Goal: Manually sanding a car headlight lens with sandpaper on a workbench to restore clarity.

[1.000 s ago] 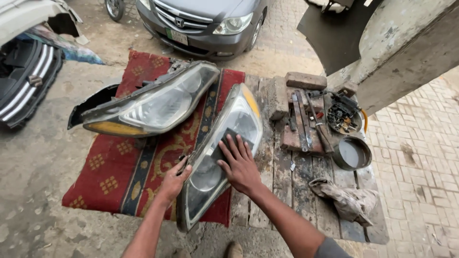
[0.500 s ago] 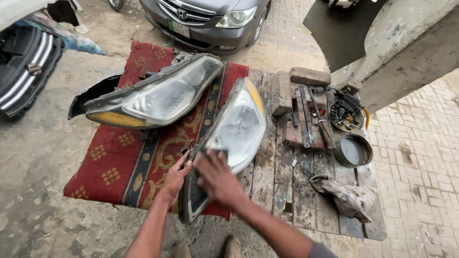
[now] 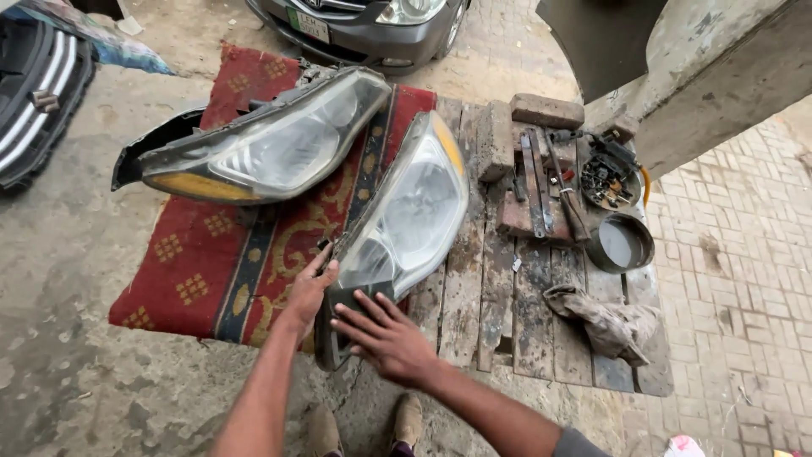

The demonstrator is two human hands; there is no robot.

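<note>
At nine o'clock a dark ribbed car grille (image 3: 34, 101) leans at the frame's edge. Next comes a red patterned rug (image 3: 194, 271), woven and soft, spread over the near part of the wooden worktop (image 3: 474, 305), probably to keep plastic lenses from scratching on the rough planks. On it lies the first headlight (image 3: 262, 148), long and curved, its clear lens hazed, an amber strip along the lower edge. The left hand (image 3: 306, 292) steadies the second headlight (image 3: 406, 220) at its lower left rim, fingers curled in a light grip on the edge. That lamp lies at the centre, half on the rug, half on the planks, its narrow end pointing to six o'clock. The right hand (image 3: 385, 338) lies flat and released on the dark lower corner, fingers spread, pressing rather than grasping. Towards three o'clock sit a brick (image 3: 547, 110), rusty flat tools (image 3: 541, 182), a round tin of small parts (image 3: 607, 179), a shallow metal bowl (image 3: 622, 243) and a crumpled grey rag (image 3: 609, 322). A grey car (image 3: 372, 25) stands at twelve o'clock.
</note>
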